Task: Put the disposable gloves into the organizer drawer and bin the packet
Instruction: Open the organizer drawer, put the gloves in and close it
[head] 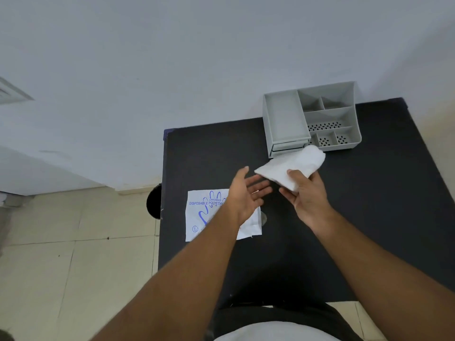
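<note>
My right hand (306, 193) grips a folded white stack of disposable gloves (293, 164) above the black table, just in front of the grey organizer (310, 119). The far end of the stack covers the organizer's lower front, where its drawer (289, 146) sits. My left hand (246, 195) hovers open with fingers spread, a little left of the gloves and not touching them. The white packet (204, 217) with blue print lies flat on the table under my left wrist, partly hidden by my forearm.
The black table (369, 217) stands against a pale wall. A dark round object (154, 201) shows beside the table's left edge, over a tiled floor (73, 254). The organizer has several open top compartments, some perforated.
</note>
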